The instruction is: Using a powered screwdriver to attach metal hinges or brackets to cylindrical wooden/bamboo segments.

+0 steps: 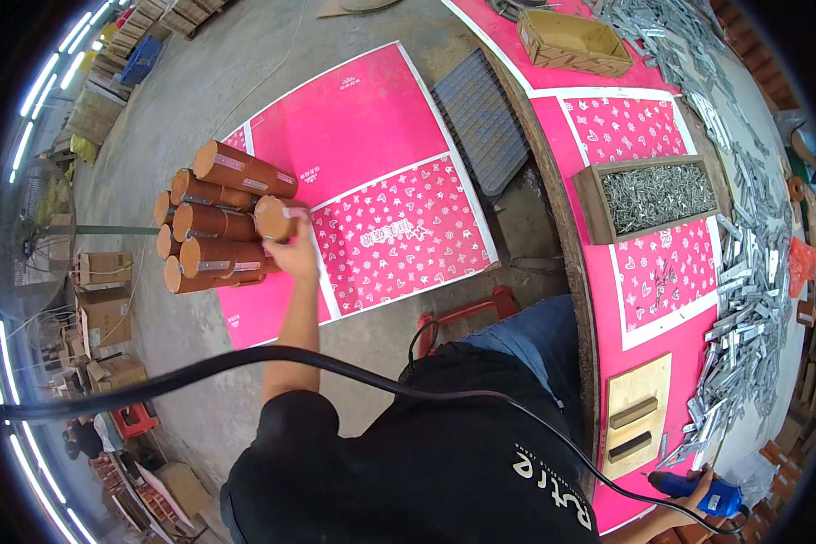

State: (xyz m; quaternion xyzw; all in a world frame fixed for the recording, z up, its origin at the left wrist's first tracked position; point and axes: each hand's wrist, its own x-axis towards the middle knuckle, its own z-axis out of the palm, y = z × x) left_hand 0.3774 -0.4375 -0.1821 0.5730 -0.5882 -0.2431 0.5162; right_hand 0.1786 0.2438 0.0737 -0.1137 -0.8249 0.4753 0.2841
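My left hand [292, 252] reaches out to the left, its fingers closed on the near end of a brown cylinder [274, 218] with a round, flat face. That cylinder lies against a stack of several like brown cylinders [210, 220], which have metal strips along their sides. The stack rests on pink printed sheets [363, 118] on the floor. At the lower right, my right hand [695, 498] is wrapped round a blue electric screwdriver [712, 495], its tip toward the workbench. Part of that hand is hidden behind the tool.
A black cord [335, 364] crosses in front of me. The pink-covered workbench [648, 317] holds a box of small metal screws or pins [657, 195], heaped metal strips [743, 344], a wooden board with two blocks [639, 399] and an open carton [571, 45]. A red stool [467, 313] stands beside me.
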